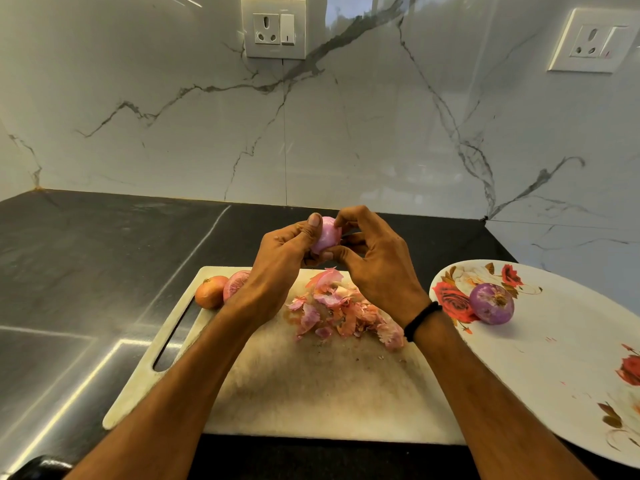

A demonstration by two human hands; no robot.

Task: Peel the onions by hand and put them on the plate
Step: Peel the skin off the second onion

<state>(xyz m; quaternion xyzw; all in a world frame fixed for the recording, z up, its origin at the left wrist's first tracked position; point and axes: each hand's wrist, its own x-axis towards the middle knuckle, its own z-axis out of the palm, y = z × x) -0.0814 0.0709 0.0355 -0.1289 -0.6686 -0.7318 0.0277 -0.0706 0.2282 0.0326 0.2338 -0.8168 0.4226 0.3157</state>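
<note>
A pale pink, mostly peeled onion [325, 235] is held up above the far edge of the cutting board [311, 382]. My left hand [277, 268] grips it from the left, thumb on top. My right hand [374, 261] pinches it from the right with curled fingers. Two unpeeled onions lie at the board's far left corner: an orange-brown one [209, 291] and a pinkish one [235, 284], partly hidden by my left wrist. One peeled purple onion [491, 303] rests on the white rose-patterned plate [554, 358] at the right.
A heap of pink and orange onion skins [341, 315] lies on the board under my hands. The board sits on a dark stone counter [86, 271] against a marble wall with two sockets [273, 27]. A dark object [41, 467] shows at the bottom left corner.
</note>
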